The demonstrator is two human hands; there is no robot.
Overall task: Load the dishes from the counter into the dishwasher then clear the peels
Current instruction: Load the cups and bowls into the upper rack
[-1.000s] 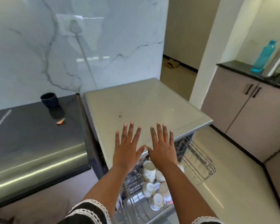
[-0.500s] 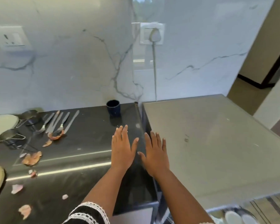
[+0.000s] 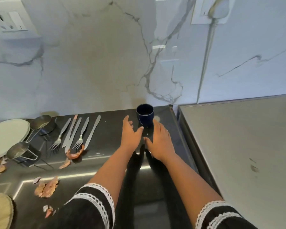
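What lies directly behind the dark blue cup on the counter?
Behind the dark blue cup only the marble wall shows, veined grey. The strip of black counter right behind the cup is hidden by the cup itself.

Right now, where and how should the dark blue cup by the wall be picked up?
Grip the cup around its side wall, coming from the front, where both hands are. It stands upright, mouth up, with no handle showing. The right hand is nearest; the left hand is beside it.
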